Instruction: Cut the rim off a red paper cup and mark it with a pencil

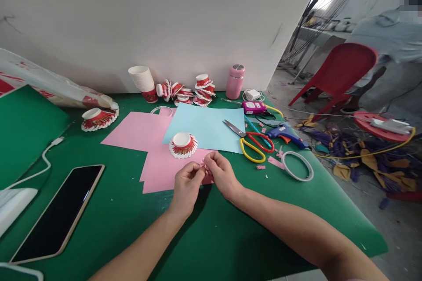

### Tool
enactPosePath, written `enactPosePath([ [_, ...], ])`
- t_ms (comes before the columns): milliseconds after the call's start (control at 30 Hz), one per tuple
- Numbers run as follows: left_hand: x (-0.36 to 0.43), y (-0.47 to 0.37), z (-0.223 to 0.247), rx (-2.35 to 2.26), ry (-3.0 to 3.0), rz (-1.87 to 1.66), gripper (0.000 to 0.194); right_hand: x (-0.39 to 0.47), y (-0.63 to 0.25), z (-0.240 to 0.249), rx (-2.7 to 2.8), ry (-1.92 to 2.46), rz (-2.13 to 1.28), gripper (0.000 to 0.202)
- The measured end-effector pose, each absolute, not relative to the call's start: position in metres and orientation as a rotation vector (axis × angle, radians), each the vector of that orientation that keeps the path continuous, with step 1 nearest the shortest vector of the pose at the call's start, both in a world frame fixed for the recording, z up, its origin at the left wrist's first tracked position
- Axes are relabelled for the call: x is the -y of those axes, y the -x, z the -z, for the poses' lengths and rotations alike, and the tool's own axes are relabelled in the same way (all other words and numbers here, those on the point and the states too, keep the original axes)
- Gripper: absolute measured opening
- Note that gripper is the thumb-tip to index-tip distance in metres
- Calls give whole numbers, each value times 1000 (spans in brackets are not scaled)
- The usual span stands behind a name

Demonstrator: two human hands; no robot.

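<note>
My left hand (188, 184) and my right hand (222, 175) meet over the front edge of the pink paper sheets (158, 171). Between their fingertips, both pinch a small piece of pink paper (205, 165) that looks folded; the fingers hide most of it. Just behind my hands stands a red and white cut paper cup (182, 140) with a fringed rim, upside down on the sheets. A light blue sheet (204, 125) lies behind it. Scissors (250, 140) with red and yellow handles rest partly on the blue sheet, right of my hands.
To the right lie a tape roll (297, 166), a blue glue gun (286, 135) and pink paper scraps. Stacked cups (142, 81), fringed cups (202, 90) and a pink bottle (235, 81) line the back. A phone (59, 210) lies left. A person sits beyond a red chair (339, 70).
</note>
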State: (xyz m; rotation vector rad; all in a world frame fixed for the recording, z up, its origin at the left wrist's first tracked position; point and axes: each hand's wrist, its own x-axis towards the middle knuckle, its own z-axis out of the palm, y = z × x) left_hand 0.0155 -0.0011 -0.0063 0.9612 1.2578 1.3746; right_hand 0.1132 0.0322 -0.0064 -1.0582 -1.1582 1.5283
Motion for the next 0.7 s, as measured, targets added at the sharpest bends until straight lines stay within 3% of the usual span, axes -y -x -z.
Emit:
enactPosePath([
  [700, -6, 1, -4, -1206, -901, -1261, 20, -50, -129, -5, 1471, 997, -1539, 20],
])
